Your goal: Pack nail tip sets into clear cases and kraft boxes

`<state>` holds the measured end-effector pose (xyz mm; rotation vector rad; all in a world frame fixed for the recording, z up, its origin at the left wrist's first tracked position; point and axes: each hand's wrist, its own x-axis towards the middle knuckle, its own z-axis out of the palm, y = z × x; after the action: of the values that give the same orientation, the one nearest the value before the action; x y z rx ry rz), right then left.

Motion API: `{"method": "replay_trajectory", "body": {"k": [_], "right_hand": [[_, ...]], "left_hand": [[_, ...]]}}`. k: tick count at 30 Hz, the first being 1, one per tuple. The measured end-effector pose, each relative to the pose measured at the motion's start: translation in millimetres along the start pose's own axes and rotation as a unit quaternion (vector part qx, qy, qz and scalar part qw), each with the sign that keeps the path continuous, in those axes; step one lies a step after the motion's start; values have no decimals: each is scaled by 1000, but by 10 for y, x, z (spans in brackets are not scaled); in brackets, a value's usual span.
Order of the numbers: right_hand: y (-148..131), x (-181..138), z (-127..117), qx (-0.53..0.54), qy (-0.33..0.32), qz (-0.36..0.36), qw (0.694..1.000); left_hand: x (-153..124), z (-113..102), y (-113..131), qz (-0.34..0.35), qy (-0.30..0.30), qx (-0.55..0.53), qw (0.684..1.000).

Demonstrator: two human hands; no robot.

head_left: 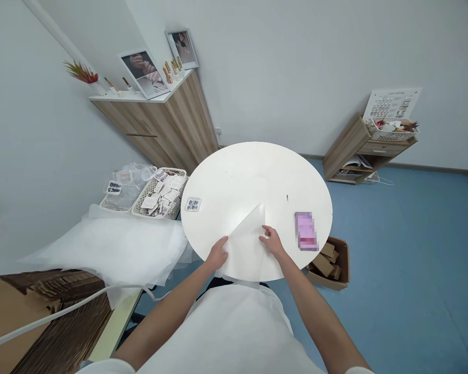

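A thin, translucent white sheet (244,252) lies on the round white table (257,166), folded over so that its top runs up to a slanted point. My left hand (217,253) grips the left edge of this sheet, fingers closed on it. On the other side, my right hand (272,241) rests at the sheet's right edge, its thumb and forefinger curved and apart. A small clear pack with dark pieces (193,204) lies on the table to the left. Right of my right hand is a blurred purple rectangular item (306,231).
Left of the table, a stack of white sheets (132,244) lies near a basket of cards (177,202) and a bin of clear bags (127,202). A cardboard box (348,267) stands on the floor at the right. Wooden cabinets (191,124) line the wall.
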<state>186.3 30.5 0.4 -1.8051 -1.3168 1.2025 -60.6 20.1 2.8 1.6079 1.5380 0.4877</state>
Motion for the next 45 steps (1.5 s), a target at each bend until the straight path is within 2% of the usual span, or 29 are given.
{"method": "replay_trajectory", "body": {"k": [2, 5, 7, 10, 17, 25, 28, 32, 35, 45], "right_hand": [[29, -78, 93, -127, 28, -23, 991], [3, -184, 203, -302, 31, -63, 951], [-43, -214, 255, -374, 10, -105, 922], [-104, -170, 292, -423, -36, -151, 893], [-149, 145, 178, -464, -74, -113, 876], [-272, 443, 109, -505, -42, -71, 859], [-310, 387, 152, -502, -37, -82, 860], [-306, 142, 272, -477, -82, -128, 866], [-273, 4, 357, -471, -112, -117, 867], [-306, 25, 359, -470, -107, -91, 871]], "left_hand": [[42, 10, -35, -15, 7, 25, 1000], [97, 36, -45, -15, 1, 79, 997], [117, 54, -39, -25, -2, 112, 993], [126, 66, -19, -46, -6, 153, 987], [163, 47, 125, -40, -16, 253, 966], [271, -13, 129, -22, -34, 257, 966], [289, -50, 104, -15, -33, 276, 961], [317, -71, 121, -27, -37, 285, 957], [369, -81, 143, -29, -42, 281, 958], [609, -260, 56, -1, -57, 285, 957]]}}
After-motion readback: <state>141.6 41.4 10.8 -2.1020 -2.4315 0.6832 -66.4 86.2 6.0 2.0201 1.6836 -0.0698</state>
